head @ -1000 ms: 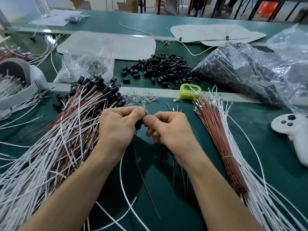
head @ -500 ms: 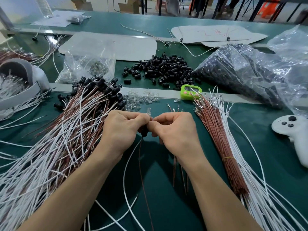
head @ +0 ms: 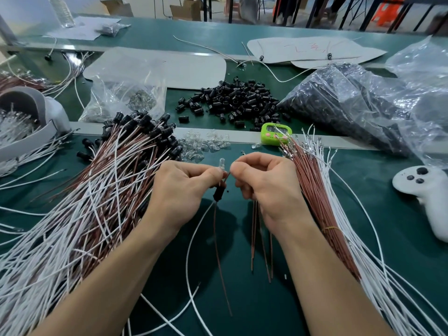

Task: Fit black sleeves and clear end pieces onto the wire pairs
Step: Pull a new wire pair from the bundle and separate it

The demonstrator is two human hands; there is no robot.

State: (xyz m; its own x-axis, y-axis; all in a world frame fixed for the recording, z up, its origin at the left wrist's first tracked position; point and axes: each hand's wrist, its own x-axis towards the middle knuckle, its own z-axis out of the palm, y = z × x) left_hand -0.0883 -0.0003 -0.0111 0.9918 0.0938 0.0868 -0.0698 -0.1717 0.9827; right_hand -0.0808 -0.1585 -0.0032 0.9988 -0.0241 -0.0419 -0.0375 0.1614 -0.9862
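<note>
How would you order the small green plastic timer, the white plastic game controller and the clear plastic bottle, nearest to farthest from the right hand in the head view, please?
1. Small green plastic timer, just beyond the right hand.
2. White plastic game controller, at the table's right edge.
3. Clear plastic bottle, far back left.

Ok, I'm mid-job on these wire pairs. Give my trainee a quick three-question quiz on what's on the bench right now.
1. True or false: the right hand grips spare brown wires that hang below it.
2. What does the left hand pinch? A) a clear end piece B) a screwdriver C) a roll of tape
3. Fill in: the wire bundle beside the right hand is tied with a ___ band.
Key: 1 true; 2 A; 3 yellow.
</note>
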